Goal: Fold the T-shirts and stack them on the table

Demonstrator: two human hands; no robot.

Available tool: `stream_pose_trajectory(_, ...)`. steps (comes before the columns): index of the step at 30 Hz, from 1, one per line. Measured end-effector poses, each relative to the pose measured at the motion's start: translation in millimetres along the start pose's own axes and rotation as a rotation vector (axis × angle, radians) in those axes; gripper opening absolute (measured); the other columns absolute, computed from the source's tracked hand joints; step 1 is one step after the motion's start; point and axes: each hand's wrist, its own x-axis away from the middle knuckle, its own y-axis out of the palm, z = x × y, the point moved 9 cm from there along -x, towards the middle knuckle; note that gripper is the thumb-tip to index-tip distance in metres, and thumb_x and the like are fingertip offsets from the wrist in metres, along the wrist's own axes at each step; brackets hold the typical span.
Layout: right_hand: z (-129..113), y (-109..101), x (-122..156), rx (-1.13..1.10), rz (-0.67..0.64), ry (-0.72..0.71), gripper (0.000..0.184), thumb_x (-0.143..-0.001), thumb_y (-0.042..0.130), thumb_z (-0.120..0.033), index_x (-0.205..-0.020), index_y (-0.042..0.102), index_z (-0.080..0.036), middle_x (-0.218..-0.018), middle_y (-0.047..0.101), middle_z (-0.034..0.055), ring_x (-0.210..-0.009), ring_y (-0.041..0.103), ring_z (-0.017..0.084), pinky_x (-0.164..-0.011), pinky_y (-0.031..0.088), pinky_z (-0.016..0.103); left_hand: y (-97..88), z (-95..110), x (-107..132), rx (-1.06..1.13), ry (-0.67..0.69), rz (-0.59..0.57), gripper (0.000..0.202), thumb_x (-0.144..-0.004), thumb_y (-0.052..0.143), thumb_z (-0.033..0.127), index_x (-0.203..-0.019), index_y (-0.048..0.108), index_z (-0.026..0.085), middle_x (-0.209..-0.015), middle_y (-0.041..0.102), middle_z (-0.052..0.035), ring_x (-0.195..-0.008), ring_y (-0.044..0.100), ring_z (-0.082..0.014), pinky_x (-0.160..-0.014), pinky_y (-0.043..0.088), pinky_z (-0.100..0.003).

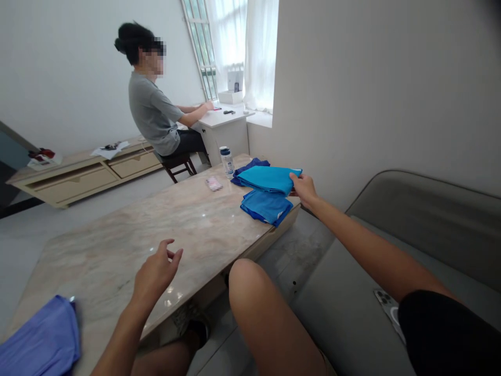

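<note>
My right hand point(304, 189) pinches the right edge of a folded turquoise cloth point(266, 178) at the far right end of the marble-topped table point(129, 224). Beneath and in front of it lies a folded blue cloth point(266, 205), and a dark blue cloth point(256, 164) shows behind. Whether the turquoise cloth rests on these or is slightly raised, I cannot tell. Over the table's near edge hovers my left hand point(157, 269), holding nothing, its fingers apart and loosely curved. A periwinkle cloth point(43, 339) lies at the table's near left corner.
Behind the cloths stand a clear bottle point(227, 162) and a small pink patterned item point(214, 183). A grey sofa point(344, 292) with a phone point(389, 313) on it is to my right. Another person point(154, 115) sits at a white desk point(227, 117); a low cabinet point(78, 180) runs along the wall.
</note>
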Motion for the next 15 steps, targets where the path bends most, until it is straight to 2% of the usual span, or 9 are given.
stream_pose_trajectory(2,60.4,0.9,7.8,0.040,-0.032,0.146,0.032,-0.103,0.070,-0.036,-0.126,0.062,-0.015,-0.084,0.079,0.0086,-0.067,0.077,0.024,-0.059,0.066,0.035,-2.1,-4.8,-0.2,-0.008,-0.021,0.011,0.061,-0.103,0.046,0.055,-0.152,0.055,0.020,-0.118,0.083,-0.0117,-0.104,0.078,-0.0366,-0.074,0.051,-0.039)
stream_pose_trajectory(4,118.8,-8.2,21.8,0.085,-0.066,0.274,0.037,-0.102,0.069,-0.028,-0.134,0.057,-0.013,-0.080,0.079,0.0093,-0.066,0.078,0.025,-0.057,0.065,0.034,-5.2,-12.7,-0.3,-0.004,-0.040,0.037,0.061,-0.102,0.047,0.057,-0.151,0.057,0.022,-0.116,0.083,-0.0117,-0.098,0.078,-0.0358,-0.072,0.051,-0.039)
stream_pose_trajectory(5,141.6,-17.1,28.6,0.111,-0.070,0.312,0.038,-0.102,0.067,-0.025,-0.136,0.055,-0.013,-0.081,0.079,0.0098,-0.066,0.079,0.025,-0.055,0.063,0.032,-6.6,-17.0,-0.4,0.004,-0.046,0.048,0.061,-0.101,0.047,0.059,-0.150,0.058,0.023,-0.114,0.083,-0.0114,-0.095,0.078,-0.0351,-0.071,0.051,-0.039)
stream_pose_trajectory(7,171.1,-38.2,39.0,0.161,-0.072,0.347,0.031,-0.103,0.064,-0.022,-0.132,0.054,-0.016,-0.082,0.080,0.0111,-0.066,0.078,0.023,-0.053,0.060,0.028,-8.7,-24.8,-1.1,0.032,-0.046,0.055,0.060,-0.099,0.048,0.062,-0.146,0.060,0.026,-0.110,0.083,-0.0104,-0.090,0.078,-0.0336,-0.071,0.051,-0.039)
stream_pose_trajectory(9,183.7,-56.5,46.8,0.205,-0.096,0.366,0.017,-0.104,0.059,-0.022,-0.121,0.057,-0.018,-0.083,0.080,0.0116,-0.064,0.077,0.021,-0.053,0.058,0.027,-10.6,-30.7,-2.6,0.065,-0.040,0.045,0.058,-0.097,0.050,0.063,-0.141,0.064,0.027,-0.105,0.083,-0.0094,-0.086,0.077,-0.0325,-0.071,0.051,-0.039)
stream_pose_trajectory(11,186.7,-67.9,57.5,0.246,-0.127,0.378,0.008,-0.103,0.058,-0.024,-0.110,0.057,-0.020,-0.080,0.079,0.0097,-0.060,0.075,0.019,-0.052,0.057,0.026,-14.1,-34.2,-3.4,0.101,-0.036,0.039,0.054,-0.095,0.053,0.062,-0.134,0.068,0.028,-0.100,0.082,-0.0081,-0.083,0.077,-0.0316,-0.072,0.052,-0.039)
stream_pose_trajectory(13,184.9,-67.0,76.7,0.274,-0.179,0.350,0.011,-0.100,0.062,-0.030,-0.105,0.057,-0.022,-0.077,0.078,0.0062,-0.056,0.073,0.018,-0.050,0.054,0.026,-20.3,-35.4,-0.2,0.140,-0.034,0.058,0.046,-0.093,0.056,0.059,-0.123,0.074,0.029,-0.094,0.082,-0.0063,-0.083,0.077,-0.0305,-0.073,0.052,-0.038)
stream_pose_trajectory(15,180.6,-50.1,108.6,0.283,-0.290,0.263,0.028,-0.095,0.067,-0.047,-0.105,0.058,-0.023,-0.078,0.078,0.0042,-0.058,0.073,0.020,-0.049,0.053,0.027,-30.0,-35.1,12.4,0.174,-0.037,0.127,0.036,-0.093,0.059,0.055,-0.110,0.077,0.029,-0.091,0.082,-0.0047,-0.085,0.077,-0.0290,-0.074,0.052,-0.036)
